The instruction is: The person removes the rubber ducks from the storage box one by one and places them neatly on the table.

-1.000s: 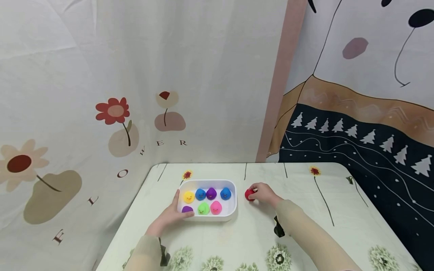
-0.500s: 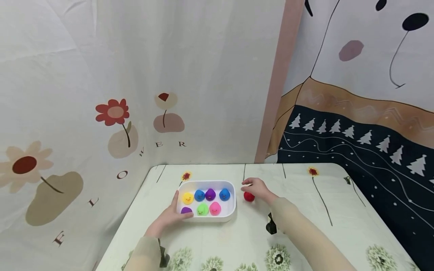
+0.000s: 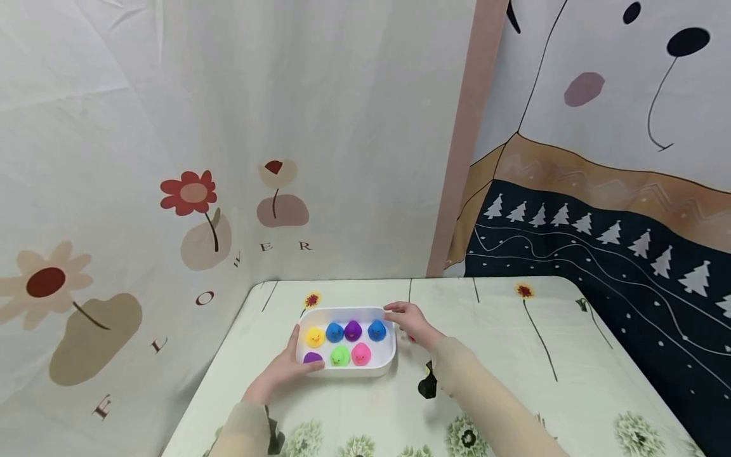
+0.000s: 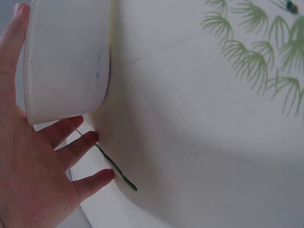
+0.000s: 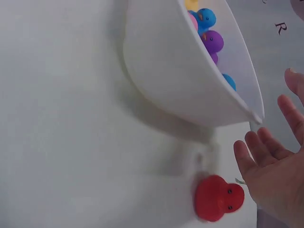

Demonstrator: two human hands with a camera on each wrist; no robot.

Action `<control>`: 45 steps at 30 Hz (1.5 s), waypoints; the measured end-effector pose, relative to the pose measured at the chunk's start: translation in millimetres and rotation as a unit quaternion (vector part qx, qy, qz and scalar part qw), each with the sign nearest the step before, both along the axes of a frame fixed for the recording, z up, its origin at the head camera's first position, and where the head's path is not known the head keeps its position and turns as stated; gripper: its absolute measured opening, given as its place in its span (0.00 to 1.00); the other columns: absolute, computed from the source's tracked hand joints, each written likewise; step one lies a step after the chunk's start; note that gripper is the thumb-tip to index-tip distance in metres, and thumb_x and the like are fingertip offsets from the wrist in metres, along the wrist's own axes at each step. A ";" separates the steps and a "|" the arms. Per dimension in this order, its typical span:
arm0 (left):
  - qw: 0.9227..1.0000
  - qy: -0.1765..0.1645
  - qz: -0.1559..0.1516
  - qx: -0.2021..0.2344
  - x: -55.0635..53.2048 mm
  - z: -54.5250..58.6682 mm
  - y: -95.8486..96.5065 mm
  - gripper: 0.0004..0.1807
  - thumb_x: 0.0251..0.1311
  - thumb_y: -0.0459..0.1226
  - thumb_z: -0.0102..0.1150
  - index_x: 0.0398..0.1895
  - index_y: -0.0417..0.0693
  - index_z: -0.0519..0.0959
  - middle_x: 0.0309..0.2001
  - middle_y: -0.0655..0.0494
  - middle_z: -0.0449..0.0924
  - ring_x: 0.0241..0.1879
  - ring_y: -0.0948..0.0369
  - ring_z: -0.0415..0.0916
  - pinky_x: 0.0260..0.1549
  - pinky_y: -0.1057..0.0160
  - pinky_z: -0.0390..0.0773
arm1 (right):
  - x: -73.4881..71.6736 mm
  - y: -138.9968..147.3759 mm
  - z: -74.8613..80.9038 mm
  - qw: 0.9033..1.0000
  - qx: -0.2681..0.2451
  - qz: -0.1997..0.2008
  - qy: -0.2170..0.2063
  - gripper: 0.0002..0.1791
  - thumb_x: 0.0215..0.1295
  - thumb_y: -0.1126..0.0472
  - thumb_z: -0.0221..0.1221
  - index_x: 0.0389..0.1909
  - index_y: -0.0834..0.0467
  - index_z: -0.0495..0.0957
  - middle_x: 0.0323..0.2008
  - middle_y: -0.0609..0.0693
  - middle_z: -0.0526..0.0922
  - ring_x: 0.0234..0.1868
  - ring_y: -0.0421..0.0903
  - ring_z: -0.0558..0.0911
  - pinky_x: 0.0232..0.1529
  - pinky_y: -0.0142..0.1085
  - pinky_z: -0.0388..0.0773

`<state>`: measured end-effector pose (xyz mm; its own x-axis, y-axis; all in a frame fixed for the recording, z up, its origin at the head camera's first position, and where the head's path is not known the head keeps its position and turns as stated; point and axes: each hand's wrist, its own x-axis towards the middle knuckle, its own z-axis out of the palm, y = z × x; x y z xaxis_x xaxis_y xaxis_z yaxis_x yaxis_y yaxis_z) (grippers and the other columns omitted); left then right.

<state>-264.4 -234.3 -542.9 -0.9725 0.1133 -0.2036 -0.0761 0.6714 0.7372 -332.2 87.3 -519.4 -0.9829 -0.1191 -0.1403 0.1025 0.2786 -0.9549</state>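
Observation:
A white plastic tray (image 3: pixel 349 372) holds several small rubber ducks: a yellow duck (image 3: pixel 315 337), a green duck (image 3: pixel 339 356), a pink duck (image 3: pixel 361 354), and blue and purple ones. My left hand (image 3: pixel 280 374) holds the tray's near left corner, thumb along the near rim and index finger along the left end. In the left wrist view the other fingers (image 4: pixel 78 147) spread beside the tray wall. Fingers extended and nothing in them, my right hand (image 3: pixel 415 324) hovers at the tray's right rim. A red duck (image 5: pixel 216 198) lies on the table just outside, mostly hidden beneath that hand in the head view.
The table wears a pale cloth (image 3: pixel 365 409) printed with flowers. Close behind its far edge hangs a white curtain (image 3: pixel 360 158), and a dark patterned drape (image 3: pixel 548 247) hangs at the right. Black straps (image 3: pixel 427 384) show at the sleeves.
My right hand has let go of the red duck and moved left from above it to the tray's right rim. The left hand has kept its hold on the tray.

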 end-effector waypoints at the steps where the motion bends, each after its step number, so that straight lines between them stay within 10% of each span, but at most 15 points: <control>1: 1.000 0.000 0.000 0.001 -0.1 -0.4 -0.3 0.67 0.50 0.56 0.69 0.77 0.49 0.30 0.73 0.30 0.46 0.68 0.32 0.50 0.64 0.33 0.52 | 0.5 -2.7 -1.3 1.000 -0.013 -0.001 -0.005 0.17 0.64 0.58 0.62 0.52 0.62 0.79 0.50 0.56 0.81 0.54 0.55 0.77 0.55 0.53 0.74; 17: 1.000 -0.002 0.001 0.010 -2.5 -5.7 0.6 0.66 0.50 0.56 0.70 0.77 0.49 0.30 0.74 0.32 0.43 0.69 0.33 0.48 0.64 0.33 0.51 | 15.7 -40.3 -20.3 0.990 -0.104 -0.068 -0.064 0.24 0.68 0.54 0.59 0.62 0.60 0.73 0.64 0.61 0.70 0.67 0.61 0.65 0.66 0.57 0.60; 45: 1.000 -0.010 0.019 0.001 -3.5 -6.2 2.1 0.68 0.47 0.59 0.70 0.78 0.54 0.30 0.74 0.34 0.43 0.70 0.33 0.47 0.63 0.32 0.51 | 15.2 -50.3 -32.6 0.991 0.081 -0.107 0.028 0.23 0.53 0.63 0.70 0.52 0.61 0.80 0.54 0.60 0.80 0.58 0.60 0.75 0.59 0.51 0.72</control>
<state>-267.9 -232.2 -549.1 -0.9718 0.0763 -0.2230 -0.1168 0.6661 0.7366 -317.0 37.1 -552.0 -0.9899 0.1132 -0.0857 0.1249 0.4068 -0.9049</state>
